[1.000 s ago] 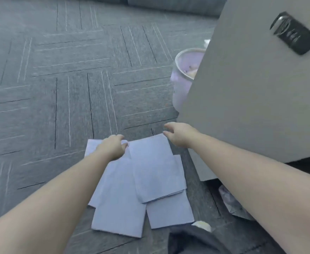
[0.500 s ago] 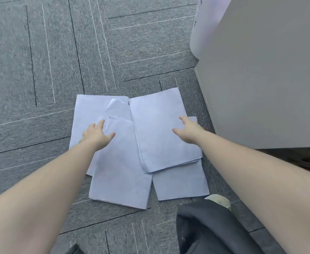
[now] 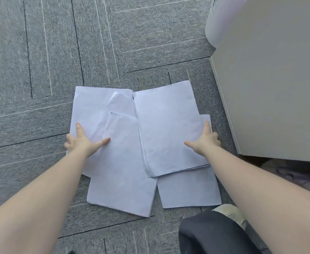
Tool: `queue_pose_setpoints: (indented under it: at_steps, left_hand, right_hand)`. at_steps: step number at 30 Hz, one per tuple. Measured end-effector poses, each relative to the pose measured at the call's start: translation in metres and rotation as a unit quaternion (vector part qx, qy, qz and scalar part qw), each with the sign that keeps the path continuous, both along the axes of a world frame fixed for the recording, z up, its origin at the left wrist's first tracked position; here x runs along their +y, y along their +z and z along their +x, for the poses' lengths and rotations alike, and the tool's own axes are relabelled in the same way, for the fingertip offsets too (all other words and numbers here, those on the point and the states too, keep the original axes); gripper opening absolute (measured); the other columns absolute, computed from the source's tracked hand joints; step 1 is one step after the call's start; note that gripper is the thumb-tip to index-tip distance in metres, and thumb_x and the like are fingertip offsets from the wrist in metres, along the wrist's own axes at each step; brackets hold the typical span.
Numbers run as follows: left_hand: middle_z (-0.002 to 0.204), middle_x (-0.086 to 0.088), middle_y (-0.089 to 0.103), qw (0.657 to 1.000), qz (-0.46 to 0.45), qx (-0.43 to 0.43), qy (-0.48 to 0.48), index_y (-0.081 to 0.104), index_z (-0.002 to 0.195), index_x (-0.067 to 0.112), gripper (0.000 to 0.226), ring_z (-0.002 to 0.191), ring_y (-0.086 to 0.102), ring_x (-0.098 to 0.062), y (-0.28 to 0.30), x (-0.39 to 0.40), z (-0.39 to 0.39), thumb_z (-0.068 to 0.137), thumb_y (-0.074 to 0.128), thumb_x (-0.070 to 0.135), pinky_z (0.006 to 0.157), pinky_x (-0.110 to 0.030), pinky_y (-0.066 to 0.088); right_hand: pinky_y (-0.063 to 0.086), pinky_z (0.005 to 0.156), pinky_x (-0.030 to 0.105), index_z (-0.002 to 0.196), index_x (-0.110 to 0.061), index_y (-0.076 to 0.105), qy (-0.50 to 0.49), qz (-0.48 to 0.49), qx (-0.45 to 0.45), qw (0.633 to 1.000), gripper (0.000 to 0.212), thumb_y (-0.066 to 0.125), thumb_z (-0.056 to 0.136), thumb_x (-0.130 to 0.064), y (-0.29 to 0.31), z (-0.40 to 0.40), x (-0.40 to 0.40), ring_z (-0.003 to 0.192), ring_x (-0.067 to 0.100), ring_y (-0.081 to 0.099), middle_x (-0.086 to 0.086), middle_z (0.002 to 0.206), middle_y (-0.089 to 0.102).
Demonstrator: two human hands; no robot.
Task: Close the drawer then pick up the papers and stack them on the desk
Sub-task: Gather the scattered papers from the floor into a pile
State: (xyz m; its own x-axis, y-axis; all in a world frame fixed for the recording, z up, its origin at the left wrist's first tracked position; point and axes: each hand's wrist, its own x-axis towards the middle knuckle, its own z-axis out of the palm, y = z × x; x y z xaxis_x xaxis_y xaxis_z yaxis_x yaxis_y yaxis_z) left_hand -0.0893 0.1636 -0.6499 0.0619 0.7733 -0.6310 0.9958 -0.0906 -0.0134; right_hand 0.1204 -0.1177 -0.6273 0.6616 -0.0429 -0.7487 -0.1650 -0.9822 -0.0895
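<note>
Several white papers lie overlapping on the grey carpet in the middle of the head view. My left hand rests flat with fingers spread on the left edge of the left sheets. My right hand lies with fingers spread on the right edge of the top right sheets, fingertips partly on the carpet. Neither hand holds a sheet. The grey desk cabinet stands at the right, its side flat and plain; no drawer front shows.
A pale round bin stands behind the cabinet's corner at top right. My dark trouser knee and a light shoe are at the bottom right. Grey carpet tiles stretch to the left and beyond the papers.
My view has tilted down and come closer to the papers. Both hands moved from the papers' far edge outward to their left and right sides and spread open.
</note>
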Motion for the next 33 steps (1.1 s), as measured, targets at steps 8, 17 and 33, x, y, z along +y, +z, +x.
queue_pose_setpoints:
  at_steps: [8, 17, 33]
  left_hand:
    - [0.151, -0.010, 0.033, 0.996, -0.021, -0.082, 0.012, 0.009, 0.148, 0.024, 0.126, 0.140, 0.026, -0.036, 0.005, -0.009, 0.014, 0.050, 0.074, 0.068, 0.112, -0.053, 0.028]
    - [0.151, -0.006, 0.021, 0.992, 0.026, -0.127, -0.011, 0.034, 0.137, 0.026, 0.100, 0.140, 0.023, -0.031, 0.010, -0.042, 0.036, 0.053, 0.076, 0.061, 0.109, -0.051, 0.029]
    - [0.101, 0.003, 0.074, 0.919, -0.248, -0.290, 0.094, 0.066, 0.106, 0.021, 0.055, 0.094, 0.069, -0.017, 0.021, -0.047, 0.045, 0.056, 0.087, 0.033, 0.084, -0.036, 0.055]
  right_hand:
    - [0.040, 0.105, 0.039, 0.138, -0.005, 0.035, -0.082, 0.080, -0.008, 0.993, 0.081, 0.076, 0.074, -0.032, -0.002, 0.003, 0.015, 0.131, 0.035, 0.046, 0.018, 0.143, 0.047]
    - [0.047, 0.099, 0.041, 0.130, -0.010, 0.042, -0.211, 0.233, 0.079, 0.946, 0.071, 0.079, 0.070, -0.008, 0.000, -0.009, 0.018, 0.112, 0.027, 0.060, 0.009, 0.126, 0.060]
    - [0.054, 0.089, 0.051, 0.121, -0.001, 0.058, -0.307, 0.307, 0.147, 0.889, 0.055, 0.074, 0.069, 0.008, -0.011, -0.029, 0.035, 0.102, 0.037, 0.067, 0.019, 0.114, 0.068]
